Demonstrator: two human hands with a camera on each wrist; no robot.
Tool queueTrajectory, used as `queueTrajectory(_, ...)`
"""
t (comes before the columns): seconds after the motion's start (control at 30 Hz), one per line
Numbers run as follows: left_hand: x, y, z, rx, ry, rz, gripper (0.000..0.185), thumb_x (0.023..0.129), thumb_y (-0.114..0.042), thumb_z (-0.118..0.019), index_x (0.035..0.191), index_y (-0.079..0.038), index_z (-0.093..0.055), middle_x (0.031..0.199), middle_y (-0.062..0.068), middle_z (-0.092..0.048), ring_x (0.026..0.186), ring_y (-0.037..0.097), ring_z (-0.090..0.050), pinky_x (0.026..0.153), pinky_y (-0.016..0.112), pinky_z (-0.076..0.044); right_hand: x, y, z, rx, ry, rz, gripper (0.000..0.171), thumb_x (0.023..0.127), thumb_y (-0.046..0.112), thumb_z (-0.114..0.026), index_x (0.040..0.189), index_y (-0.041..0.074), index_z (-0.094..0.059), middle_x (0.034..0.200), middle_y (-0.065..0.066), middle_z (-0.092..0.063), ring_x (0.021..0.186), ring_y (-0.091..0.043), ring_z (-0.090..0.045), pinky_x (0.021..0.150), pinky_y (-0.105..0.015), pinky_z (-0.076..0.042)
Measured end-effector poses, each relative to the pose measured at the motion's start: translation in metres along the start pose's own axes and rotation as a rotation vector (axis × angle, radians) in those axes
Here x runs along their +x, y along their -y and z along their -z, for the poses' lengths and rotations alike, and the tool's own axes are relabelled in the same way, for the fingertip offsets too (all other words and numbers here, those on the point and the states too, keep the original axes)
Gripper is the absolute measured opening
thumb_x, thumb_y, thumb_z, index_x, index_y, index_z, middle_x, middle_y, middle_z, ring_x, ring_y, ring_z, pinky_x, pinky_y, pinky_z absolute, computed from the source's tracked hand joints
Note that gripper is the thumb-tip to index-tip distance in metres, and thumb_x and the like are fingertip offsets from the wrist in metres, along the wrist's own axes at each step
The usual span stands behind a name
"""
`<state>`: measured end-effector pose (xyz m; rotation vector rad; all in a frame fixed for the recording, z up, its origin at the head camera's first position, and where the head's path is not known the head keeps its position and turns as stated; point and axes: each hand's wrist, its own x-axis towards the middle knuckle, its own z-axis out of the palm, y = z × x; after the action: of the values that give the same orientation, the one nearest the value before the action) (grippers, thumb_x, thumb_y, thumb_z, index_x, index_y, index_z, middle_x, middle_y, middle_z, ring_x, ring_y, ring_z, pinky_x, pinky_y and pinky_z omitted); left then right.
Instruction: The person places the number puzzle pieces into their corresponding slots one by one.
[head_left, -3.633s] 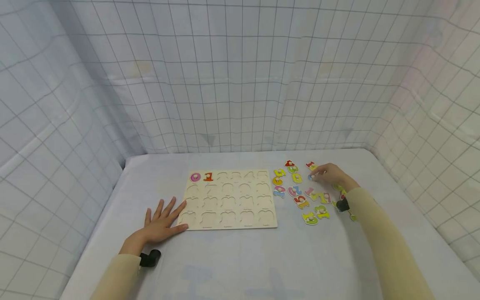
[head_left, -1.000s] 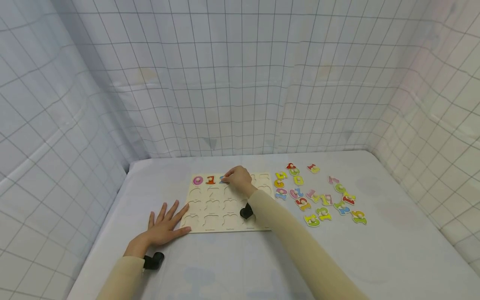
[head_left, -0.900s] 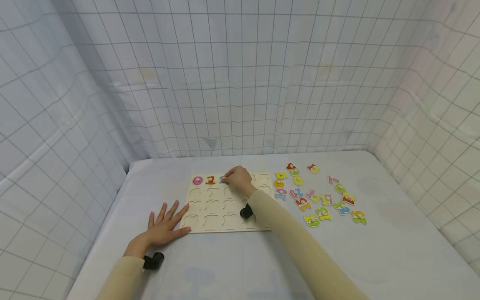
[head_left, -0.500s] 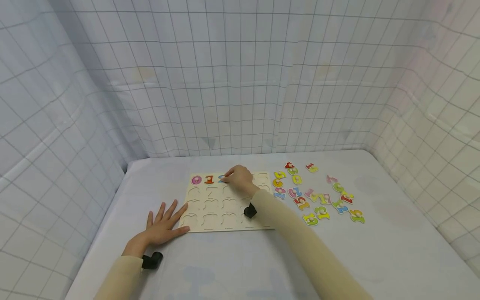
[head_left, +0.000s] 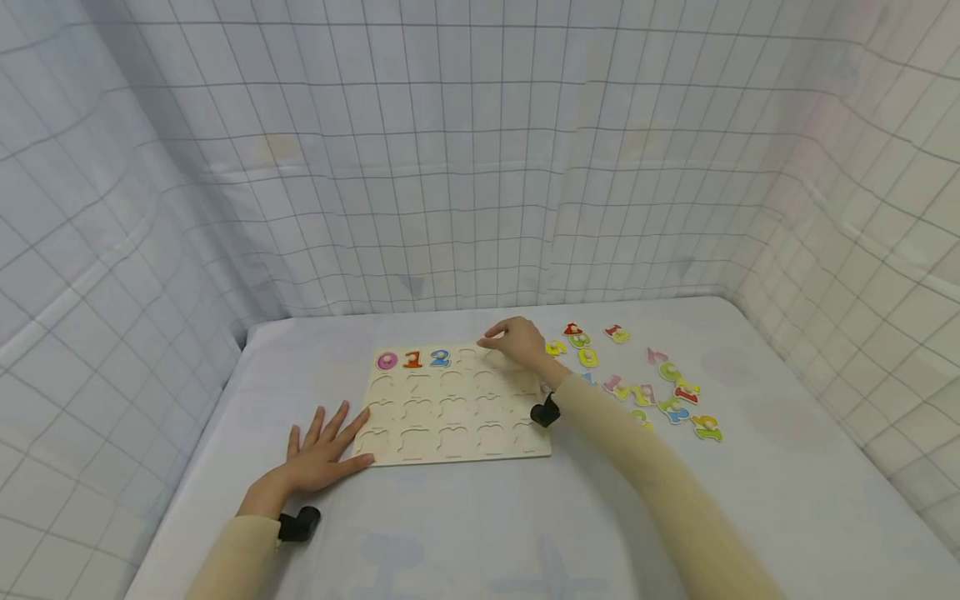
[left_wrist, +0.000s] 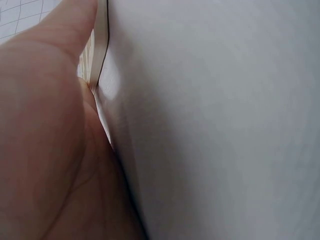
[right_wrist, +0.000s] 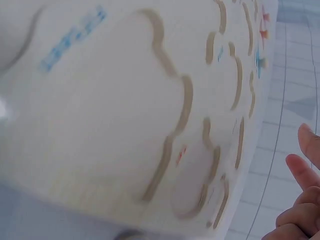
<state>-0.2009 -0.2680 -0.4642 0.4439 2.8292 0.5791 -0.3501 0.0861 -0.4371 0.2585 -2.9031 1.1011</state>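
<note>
A pale wooden number puzzle board [head_left: 432, 398] lies on the table, with a purple 0 [head_left: 386, 361], a red 1 [head_left: 413, 359] and a blue 2 [head_left: 440, 358] in its top row. My left hand [head_left: 318, 458] rests at the board's left edge with fingers spread; its thumb lies along the board's rim [left_wrist: 101, 30] in the left wrist view. Over the board's upper right part is my right hand [head_left: 521, 343], thumb and forefinger apart and nothing between them. The right wrist view shows those fingers [right_wrist: 302, 167] bare, past the recessed board [right_wrist: 100, 125].
Loose number pieces lie scattered right of the board, among them a yellow 0 [head_left: 588, 357], a red-and-yellow piece [head_left: 686, 392] and a green-and-orange piece [head_left: 707, 427]. My right forearm [head_left: 645, 450] hides some of them. A white gridded curtain [head_left: 450, 167] stands behind the table.
Earlier my right hand took the blue 2 from the loose pieces and brought it to the top row. It has let go and moved right. My left hand has stayed put.
</note>
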Motion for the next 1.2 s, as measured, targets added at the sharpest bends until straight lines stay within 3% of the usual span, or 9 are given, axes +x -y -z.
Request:
queueTrajectory(0.23,0.003,0.010,-0.009,-0.026,-0.026,-0.040,0.078,0.088,-0.064,-0.048,0.153,-0.034,-0.016,0.157,0.016,-0.002,0.138,0.043,0.017,0.096,0.066,0.021,-0.007,-0.050,0.046,0.038,-0.104,-0.056,0.037,0.084,0.039,-0.072,0.101,0.006,-0.074,0.093,-0.013,-0.068,0.045,-0.009,-0.033,0.042,-0.021,-0.024)
queueTrajectory(0.33,0.001,0.011,-0.010,-0.058,-0.039,-0.067,0.077,0.089,-0.061,-0.051,0.153,-0.035,-0.017,0.157,0.016,-0.002,0.137,0.044,0.018,0.094,0.067,0.022,-0.008,-0.076,0.061,0.058,-0.146,-0.116,0.039,0.084,0.040,-0.071,0.100,0.004,-0.073,0.097,-0.015,-0.070,0.047,-0.011,-0.041,0.044,-0.021,-0.029)
queueTrajectory(0.47,0.002,0.016,-0.012,-0.043,-0.034,-0.067,0.077,0.089,-0.062,-0.049,0.153,-0.036,-0.014,0.157,0.015,0.000,0.137,0.043,0.020,0.093,0.066,0.023,-0.013,-0.101,0.078,0.048,-0.163,-0.231,0.041,0.085,0.042,-0.071,0.103,0.004,-0.072,0.112,-0.015,-0.066,0.078,-0.026,-0.061,0.060,-0.030,-0.045)
queueTrajectory(0.57,0.003,0.019,-0.013,-0.012,-0.030,-0.048,0.077,0.089,-0.065,-0.046,0.152,-0.039,-0.011,0.158,0.013,0.001,0.138,0.041,0.020,0.095,0.065,0.023,-0.018,-0.112,0.086,0.045,-0.151,-0.320,0.041,0.085,0.042,-0.070,0.104,0.005,-0.072,0.122,-0.016,-0.060,0.107,-0.034,-0.055,0.081,-0.042,-0.045)
queueTrajectory(0.67,0.003,0.016,-0.012,-0.043,-0.040,-0.068,0.077,0.089,-0.061,-0.050,0.153,-0.036,-0.015,0.157,0.015,-0.001,0.137,0.043,0.019,0.094,0.066,0.023,-0.023,-0.119,0.089,0.071,-0.131,-0.390,0.039,0.086,0.039,-0.070,0.103,0.005,-0.071,0.125,-0.016,-0.058,0.116,-0.035,-0.049,0.093,-0.048,-0.039)
queueTrajectory(0.93,-0.001,0.003,-0.004,-0.064,-0.033,-0.046,0.078,0.089,-0.058,-0.054,0.152,-0.025,-0.023,0.156,0.020,-0.006,0.137,0.046,0.013,0.095,0.067,0.019,-0.029,-0.125,0.086,0.113,-0.116,-0.434,0.034,0.085,0.036,-0.071,0.098,0.004,-0.070,0.111,-0.014,-0.063,0.106,-0.032,-0.052,0.094,-0.048,-0.036)
queueTrajectory(1.2,0.000,0.002,-0.001,-0.019,-0.013,-0.024,0.080,0.089,-0.059,-0.052,0.152,-0.019,-0.024,0.156,0.020,-0.005,0.137,0.047,0.012,0.096,0.067,0.017,-0.023,-0.128,0.077,0.042,-0.124,-0.452,0.035,0.083,0.041,-0.072,0.092,0.008,-0.070,0.095,-0.008,-0.067,0.089,-0.026,-0.057,0.080,-0.041,-0.042)
